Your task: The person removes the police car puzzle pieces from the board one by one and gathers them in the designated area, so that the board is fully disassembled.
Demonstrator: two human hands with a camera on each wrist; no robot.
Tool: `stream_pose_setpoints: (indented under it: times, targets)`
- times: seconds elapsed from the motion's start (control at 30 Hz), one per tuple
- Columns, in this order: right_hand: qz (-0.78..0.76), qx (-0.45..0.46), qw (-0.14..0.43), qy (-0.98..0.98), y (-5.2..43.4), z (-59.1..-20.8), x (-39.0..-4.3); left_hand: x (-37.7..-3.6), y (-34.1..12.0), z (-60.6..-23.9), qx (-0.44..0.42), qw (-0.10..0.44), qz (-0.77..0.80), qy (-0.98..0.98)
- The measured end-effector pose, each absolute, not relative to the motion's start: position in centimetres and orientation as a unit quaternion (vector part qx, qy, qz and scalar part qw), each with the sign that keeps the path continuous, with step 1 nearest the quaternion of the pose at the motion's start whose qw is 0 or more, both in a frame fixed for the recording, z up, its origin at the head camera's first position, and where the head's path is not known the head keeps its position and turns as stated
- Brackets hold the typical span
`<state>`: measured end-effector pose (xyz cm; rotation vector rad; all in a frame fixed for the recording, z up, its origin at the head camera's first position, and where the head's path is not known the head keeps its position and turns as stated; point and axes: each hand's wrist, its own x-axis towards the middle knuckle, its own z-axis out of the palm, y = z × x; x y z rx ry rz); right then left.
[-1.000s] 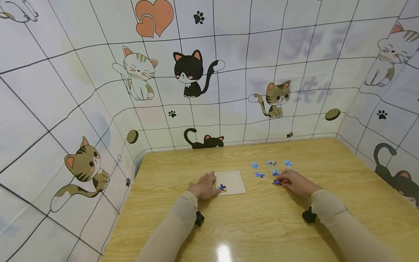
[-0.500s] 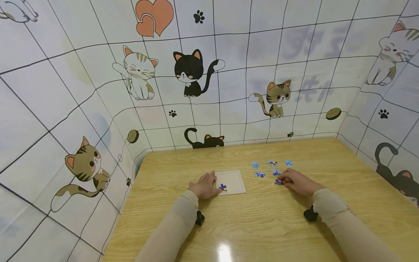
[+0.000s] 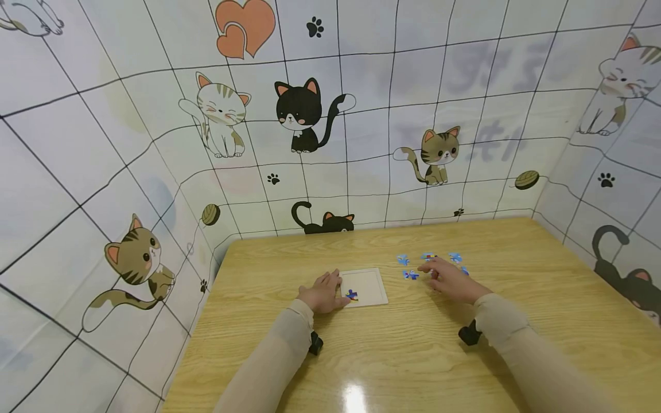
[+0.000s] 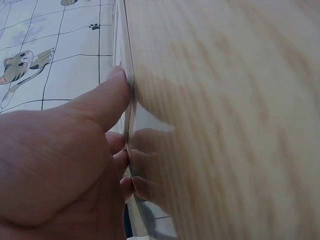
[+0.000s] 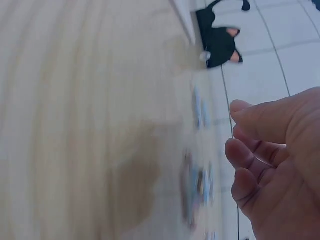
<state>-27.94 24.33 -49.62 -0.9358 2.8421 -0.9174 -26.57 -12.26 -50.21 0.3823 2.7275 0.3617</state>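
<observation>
puzzle pieces (image 3: 410,275) under the right hand (image 3: 450,280) (fingers loosely curled, holding nothing).

A glossy wooden table (image 3: 392,355) sits in a corner of cat-patterned, grid-lined walls (image 3: 103,143).

Wooden table (image 3: 392,350): tray (image 3: 374,288), puzzle pieces (image 3: 410,275)
</observation>
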Motion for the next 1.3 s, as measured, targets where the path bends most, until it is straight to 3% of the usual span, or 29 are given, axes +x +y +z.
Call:
stream_pose_setpoints:
  times: [0.13,0.4,0.67,1.3]
  targets:
    - [-0.293,-0.32,-0.003,0.901,21.5,-49.5,-28.3,-26.6,-12.3,-50.3,0.137,0.177,0.136,0.965]
    - [-0.309,-0.324,0.061,0.892,15.7,-50.2,-28.6,-26.2,-12.2,-49.9,0.139,0.175,0.128,0.966]
    - [-0.29,-0.37,0.06,0.88,11.5,-50.8,-28.3,-26.3,-12.1,-49.7,0.136,0.177,0.127,0.967]
    - [-0.276,-0.378,0.069,0.881,8.0,-50.9,-26.9,-25.6,-12.0,-48.8,0.141,0.179,0.096,0.969]
